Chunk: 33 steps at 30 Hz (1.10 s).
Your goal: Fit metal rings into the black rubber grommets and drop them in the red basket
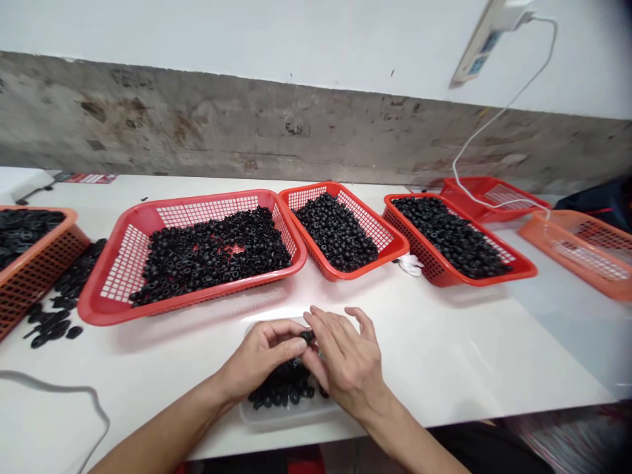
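Head view, then: what's laid out along the far edge of that white tabletop (434, 368)?

Red mesh baskets (212, 196) heaped with black rubber rings (212, 257), an orange basket (44, 263) at the left edge, and a clear plastic tray (291, 416) by the near edge.

And the hands?

Left hand (261, 355) is curled, fingertips pinching one black ring (307, 337) just above the tray's small heap (284, 388). Right hand (345, 362) sits half open against it; whether it grips too, I can't tell.

Anything risky?

That ring could slip from the fingertips, being small and rubbery, and bounce off the near edge. The tray sits close to that edge too, so a knock from a wrist could tip it.
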{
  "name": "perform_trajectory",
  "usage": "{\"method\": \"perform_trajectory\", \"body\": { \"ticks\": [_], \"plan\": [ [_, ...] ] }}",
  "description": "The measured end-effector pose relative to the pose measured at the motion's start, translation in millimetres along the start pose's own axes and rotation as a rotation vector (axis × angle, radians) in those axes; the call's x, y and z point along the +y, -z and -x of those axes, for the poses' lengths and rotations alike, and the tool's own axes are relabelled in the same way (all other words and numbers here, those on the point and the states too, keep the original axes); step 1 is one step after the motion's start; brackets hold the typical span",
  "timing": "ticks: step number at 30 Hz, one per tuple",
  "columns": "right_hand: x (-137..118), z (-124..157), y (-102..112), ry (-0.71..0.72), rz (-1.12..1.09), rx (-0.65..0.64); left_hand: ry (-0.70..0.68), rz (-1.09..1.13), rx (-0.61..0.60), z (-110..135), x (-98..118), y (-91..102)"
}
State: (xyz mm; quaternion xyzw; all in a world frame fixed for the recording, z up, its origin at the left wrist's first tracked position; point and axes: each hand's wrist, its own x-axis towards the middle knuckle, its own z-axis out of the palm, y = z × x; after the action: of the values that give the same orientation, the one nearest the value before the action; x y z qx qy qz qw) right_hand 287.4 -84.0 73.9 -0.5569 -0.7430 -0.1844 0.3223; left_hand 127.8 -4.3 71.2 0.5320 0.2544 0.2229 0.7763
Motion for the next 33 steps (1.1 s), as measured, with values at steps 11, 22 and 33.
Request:
{"method": "perform_trajectory", "body": {
  "ticks": [11, 22, 33],
  "plan": [
    [-7.8, 11.5, -15.4, 0.039, 0.057, 0.047, -0.037, -0.090, 0.000, 0.1, -4.2, 0.2],
    [1.0, 10.6, -19.9, 0.154, -0.043, 0.068, -0.086, -0.233, -0.008, 2.1, -5.6, -3.8],
    [62.9, -20.1, 48.3, -0.128, 0.039, 0.289, -0.498, -0.695, 0.446, 2.7, 8.7, 24.6]
  ]
}}
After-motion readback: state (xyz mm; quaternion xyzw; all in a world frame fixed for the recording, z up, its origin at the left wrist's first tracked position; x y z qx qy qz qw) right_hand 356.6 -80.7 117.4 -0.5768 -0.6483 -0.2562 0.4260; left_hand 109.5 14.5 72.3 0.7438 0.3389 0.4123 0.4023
